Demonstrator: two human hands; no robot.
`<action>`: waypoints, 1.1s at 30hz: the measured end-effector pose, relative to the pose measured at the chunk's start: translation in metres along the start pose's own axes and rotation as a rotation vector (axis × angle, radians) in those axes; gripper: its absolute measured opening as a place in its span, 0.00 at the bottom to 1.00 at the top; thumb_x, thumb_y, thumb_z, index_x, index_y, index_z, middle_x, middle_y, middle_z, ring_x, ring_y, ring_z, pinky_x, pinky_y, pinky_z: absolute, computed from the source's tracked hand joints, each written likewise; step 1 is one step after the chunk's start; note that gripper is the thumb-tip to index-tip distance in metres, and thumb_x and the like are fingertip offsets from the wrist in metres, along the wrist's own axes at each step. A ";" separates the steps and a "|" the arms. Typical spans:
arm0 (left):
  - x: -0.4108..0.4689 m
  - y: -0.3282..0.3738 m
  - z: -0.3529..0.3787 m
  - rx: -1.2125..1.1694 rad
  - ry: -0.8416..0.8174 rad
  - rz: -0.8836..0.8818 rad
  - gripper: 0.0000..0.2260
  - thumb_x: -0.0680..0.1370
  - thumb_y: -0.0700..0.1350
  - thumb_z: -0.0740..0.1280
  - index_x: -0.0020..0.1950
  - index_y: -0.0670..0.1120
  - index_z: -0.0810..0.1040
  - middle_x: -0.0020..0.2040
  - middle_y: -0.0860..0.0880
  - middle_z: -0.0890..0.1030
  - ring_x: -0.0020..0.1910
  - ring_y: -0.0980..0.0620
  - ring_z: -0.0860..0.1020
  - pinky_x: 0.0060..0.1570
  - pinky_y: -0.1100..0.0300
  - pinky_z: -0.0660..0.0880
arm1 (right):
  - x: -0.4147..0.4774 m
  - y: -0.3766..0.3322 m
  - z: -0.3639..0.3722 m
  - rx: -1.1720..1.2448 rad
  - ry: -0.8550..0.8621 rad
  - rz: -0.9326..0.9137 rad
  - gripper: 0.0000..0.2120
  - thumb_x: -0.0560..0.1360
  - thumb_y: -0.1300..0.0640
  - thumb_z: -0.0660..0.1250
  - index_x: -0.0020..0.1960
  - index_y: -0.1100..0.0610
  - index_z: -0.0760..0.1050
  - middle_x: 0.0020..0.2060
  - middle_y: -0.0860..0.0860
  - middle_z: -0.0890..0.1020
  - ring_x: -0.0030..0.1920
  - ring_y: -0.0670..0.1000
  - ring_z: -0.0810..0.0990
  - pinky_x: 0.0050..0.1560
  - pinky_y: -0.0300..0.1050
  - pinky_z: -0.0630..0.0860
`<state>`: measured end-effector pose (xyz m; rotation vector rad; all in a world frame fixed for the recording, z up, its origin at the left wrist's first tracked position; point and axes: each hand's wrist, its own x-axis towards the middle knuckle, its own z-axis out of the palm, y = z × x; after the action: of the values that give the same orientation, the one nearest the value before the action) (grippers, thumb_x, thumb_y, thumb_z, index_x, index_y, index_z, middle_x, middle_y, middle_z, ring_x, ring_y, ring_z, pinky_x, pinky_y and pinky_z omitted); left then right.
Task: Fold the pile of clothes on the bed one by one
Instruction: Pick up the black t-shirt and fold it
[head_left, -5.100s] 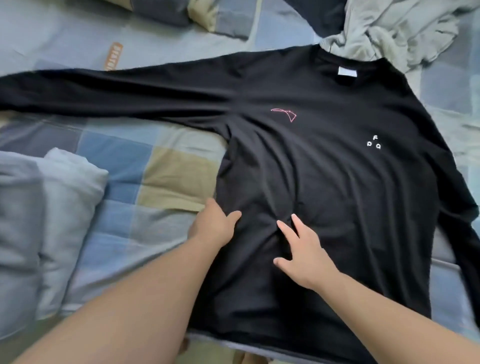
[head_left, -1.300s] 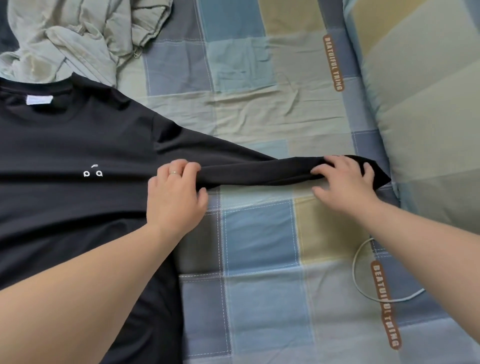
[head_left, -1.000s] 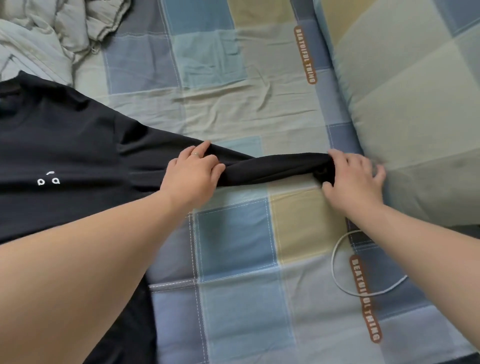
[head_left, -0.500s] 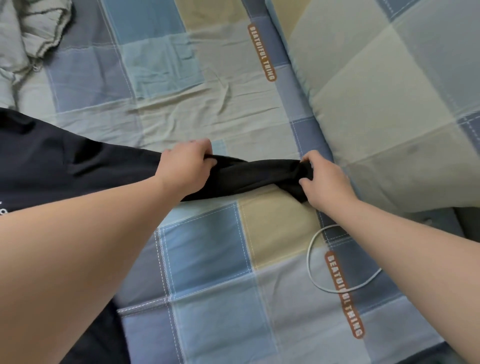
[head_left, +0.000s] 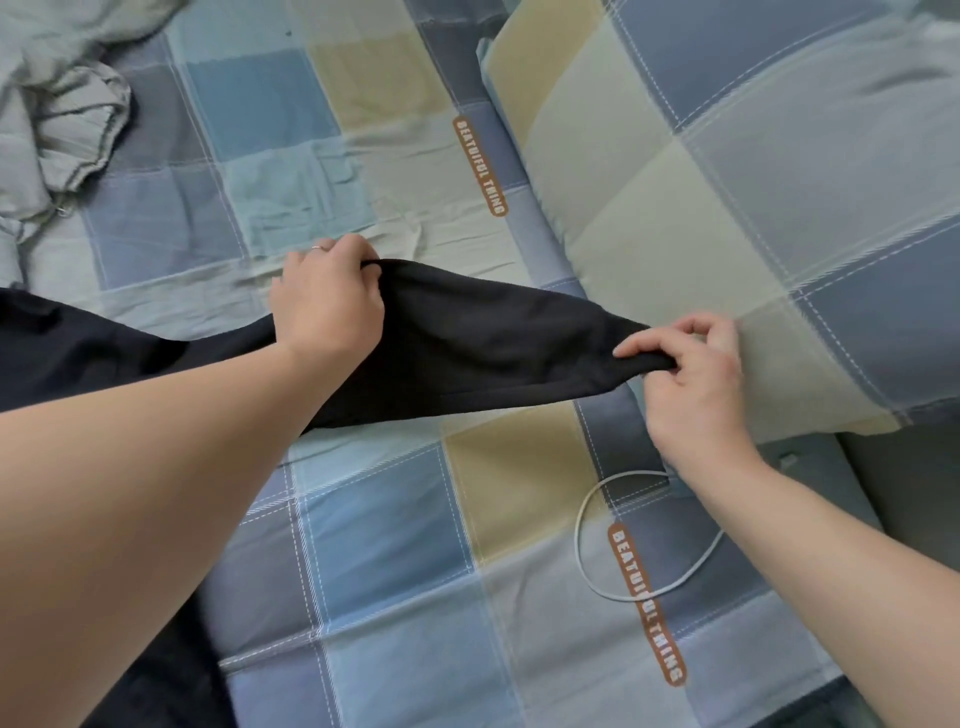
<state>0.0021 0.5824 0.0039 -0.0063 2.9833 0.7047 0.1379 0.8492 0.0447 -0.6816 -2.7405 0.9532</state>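
Observation:
The black long-sleeved shirt (head_left: 78, 343) lies on the bed at the left, mostly behind my left forearm. Its right sleeve (head_left: 483, 343) stretches across the middle of the view, lifted off the sheet and spread wide. My left hand (head_left: 327, 306) grips the sleeve's upper edge near its middle. My right hand (head_left: 685, 364) pinches the cuff end between thumb and fingers, just in front of the pillow. A crumpled grey-green garment (head_left: 57, 109) lies at the top left.
A large checked pillow (head_left: 753, 208) fills the upper right. The checked bedsheet (head_left: 395, 545) covers the bed. A thin white cable loop (head_left: 644, 540) lies on the sheet under my right forearm. The bed's edge shows at the right.
The sleeve was bunched into a narrow band; now it is lifted and spread wider between my hands. My right hand has changed from a full grip to a pinch on the cuff.

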 end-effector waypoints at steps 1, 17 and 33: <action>0.000 0.002 0.001 0.044 0.007 -0.005 0.10 0.84 0.47 0.58 0.59 0.48 0.77 0.57 0.44 0.78 0.60 0.37 0.70 0.57 0.46 0.65 | -0.001 0.003 -0.001 -0.017 -0.012 -0.043 0.25 0.70 0.75 0.58 0.44 0.48 0.83 0.54 0.50 0.68 0.51 0.45 0.71 0.57 0.38 0.70; -0.024 0.009 0.050 0.033 -0.343 0.052 0.23 0.82 0.52 0.64 0.76 0.52 0.65 0.82 0.46 0.54 0.73 0.38 0.67 0.69 0.43 0.66 | 0.005 -0.016 0.017 -0.546 -0.605 0.055 0.27 0.81 0.56 0.61 0.78 0.51 0.60 0.82 0.53 0.45 0.81 0.54 0.45 0.79 0.52 0.50; -0.068 -0.082 0.101 0.258 -0.465 0.027 0.33 0.80 0.69 0.49 0.79 0.65 0.35 0.80 0.52 0.29 0.78 0.44 0.28 0.71 0.31 0.34 | 0.031 0.046 0.160 -0.707 -0.507 -0.198 0.34 0.81 0.34 0.43 0.82 0.46 0.41 0.82 0.48 0.40 0.81 0.51 0.40 0.79 0.59 0.41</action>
<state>0.0789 0.5531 -0.1173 0.1865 2.6004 0.2673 0.0805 0.8080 -0.1096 -0.2429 -3.5340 0.0817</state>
